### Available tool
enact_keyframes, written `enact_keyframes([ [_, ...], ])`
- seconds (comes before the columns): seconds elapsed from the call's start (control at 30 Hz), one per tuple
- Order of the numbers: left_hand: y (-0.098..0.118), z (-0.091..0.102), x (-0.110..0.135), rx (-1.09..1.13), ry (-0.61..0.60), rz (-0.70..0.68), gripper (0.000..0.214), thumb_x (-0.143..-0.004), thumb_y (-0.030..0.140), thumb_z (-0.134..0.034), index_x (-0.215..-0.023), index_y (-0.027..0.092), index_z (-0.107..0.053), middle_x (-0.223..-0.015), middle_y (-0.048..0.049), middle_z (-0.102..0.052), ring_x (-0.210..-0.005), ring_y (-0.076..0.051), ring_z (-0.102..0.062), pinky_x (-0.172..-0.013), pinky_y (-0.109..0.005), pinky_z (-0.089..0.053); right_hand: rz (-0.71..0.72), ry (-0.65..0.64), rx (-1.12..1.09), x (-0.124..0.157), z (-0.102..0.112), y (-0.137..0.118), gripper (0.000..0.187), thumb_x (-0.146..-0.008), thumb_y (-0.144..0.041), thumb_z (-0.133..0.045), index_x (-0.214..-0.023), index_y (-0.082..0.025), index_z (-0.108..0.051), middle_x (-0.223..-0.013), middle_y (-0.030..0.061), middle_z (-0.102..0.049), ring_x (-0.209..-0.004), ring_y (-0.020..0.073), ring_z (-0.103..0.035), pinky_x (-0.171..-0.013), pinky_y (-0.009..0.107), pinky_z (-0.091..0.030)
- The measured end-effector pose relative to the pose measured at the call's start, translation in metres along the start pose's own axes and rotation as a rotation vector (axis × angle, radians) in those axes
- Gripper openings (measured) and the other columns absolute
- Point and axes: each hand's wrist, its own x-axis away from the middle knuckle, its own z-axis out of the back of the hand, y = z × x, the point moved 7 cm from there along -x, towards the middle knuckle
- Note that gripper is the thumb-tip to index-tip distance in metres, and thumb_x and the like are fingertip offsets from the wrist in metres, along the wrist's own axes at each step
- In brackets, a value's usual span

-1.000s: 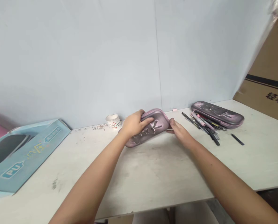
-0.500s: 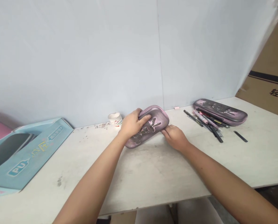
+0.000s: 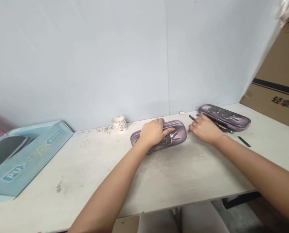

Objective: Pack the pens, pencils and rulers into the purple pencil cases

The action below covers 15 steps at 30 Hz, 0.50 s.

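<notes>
pressing down, curling in

the left hand (image 3: 153, 132) lies wide and flat, fingers spread across the top of a pink-and-grey pencil case (image 3: 180, 131), pressing it rather than gripping it. the case sits flat on the white table (image 3: 183, 181), its long side running across, at about 12 o'clock from the person's chest. its zip is too hidden to say whether it is fastened.

the right hand (image 3: 204, 129) is narrower, fingers curled, at about 3 o'clock from the case, just short of a second pencil case (image 3: 224, 114) that lies against the wall. a few pens (image 3: 222, 127) lie along that case's near edge, partly hidden by the hand, and i cannot tell whether it holds one.

as things lie, the near case is settled flat, and the pens are bunched by the far case. one black pen (image 3: 244, 141) lies apart, at about 4 o'clock from the right hand.

a paper cup (image 3: 119, 123) stands at 10 o'clock from the left hand, and a blue box (image 3: 30, 161) lies at 9 o'clock.
</notes>
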Motion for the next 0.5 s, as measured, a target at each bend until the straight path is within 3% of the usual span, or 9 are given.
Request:
enact_keyframes([
  [0.13,0.019,-0.002,-0.002,-0.022,-0.001,-0.048,0.063,-0.085,0.065,-0.019,-0.099,0.014,-0.053,-0.095,-0.0121,-0.063,-0.09,-0.025,-0.06,-0.069,-0.031,-0.041,0.15,0.086,0.086,-0.011,0.033,0.021,0.027,-0.081,-0.007,-0.042,-0.074,-0.017,-0.066,-0.067,0.0055,-0.067,-0.07,0.0182,-0.055,-0.099,0.048,-0.023],
  [0.33,0.031,-0.003,0.006,-0.053,0.05,-0.067,0.065,-0.084,0.065,-0.02,-0.099,0.012,-0.055,-0.092,-0.0121,-0.063,-0.087,-0.026,-0.061,-0.068,-0.031,-0.042,0.373,0.245,-0.219,-0.042,0.075,0.009,0.03,-0.076,-0.002,-0.044,-0.058,-0.02,-0.06,-0.053,0.0,-0.058,-0.067,0.0148,-0.051,-0.101,0.047,-0.022],
  [0.5,0.035,-0.006,0.009,0.017,0.079,-0.024,0.061,-0.088,0.058,-0.024,-0.086,0.011,-0.062,-0.082,-0.0122,-0.065,-0.078,-0.024,-0.062,-0.068,-0.032,-0.043,0.487,0.114,-0.279,-0.065,0.089,-0.024,0.028,-0.077,-0.008,-0.047,-0.056,-0.022,-0.059,-0.059,-0.0015,-0.061,-0.074,0.0149,-0.052,-0.1,0.046,-0.023],
])
